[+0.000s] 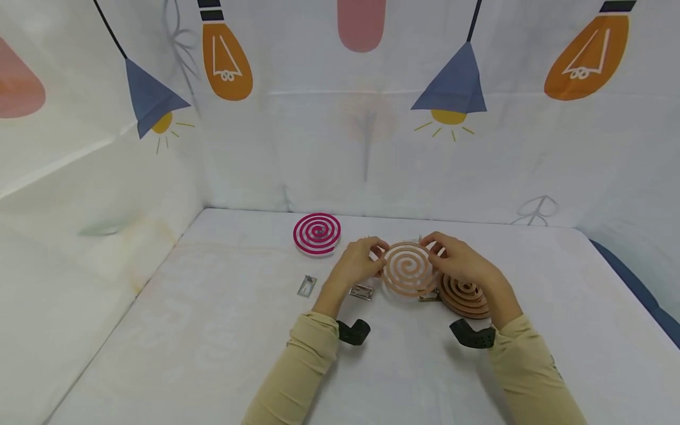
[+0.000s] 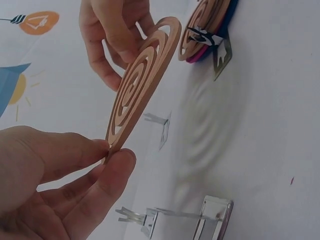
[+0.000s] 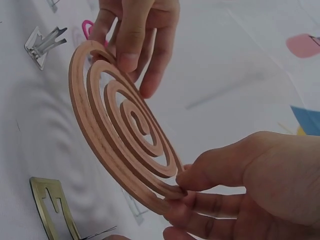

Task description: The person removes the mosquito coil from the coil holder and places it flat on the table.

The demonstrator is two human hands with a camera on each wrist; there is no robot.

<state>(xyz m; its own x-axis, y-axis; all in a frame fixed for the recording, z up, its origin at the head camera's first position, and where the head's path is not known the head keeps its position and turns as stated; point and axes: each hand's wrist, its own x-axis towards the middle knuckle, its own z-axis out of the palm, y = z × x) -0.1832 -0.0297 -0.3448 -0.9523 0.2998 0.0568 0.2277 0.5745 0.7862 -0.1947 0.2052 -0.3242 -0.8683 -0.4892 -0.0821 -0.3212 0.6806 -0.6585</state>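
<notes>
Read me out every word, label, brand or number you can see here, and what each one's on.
There are none I can read.
Held brown coil: no lettering I can see.
Metal stands: no readable markings.
Backdrop: drawings only, such as lamps and bulbs.
Right sleeve: a small dark mark, too small to make out.

The right hand and coil stack — both cut off at the left wrist view's top.

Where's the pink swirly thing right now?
In the head view, the pink coil is left of centre near the far edge of the table, just left of the left hand, behind a small metal stand.
</notes>
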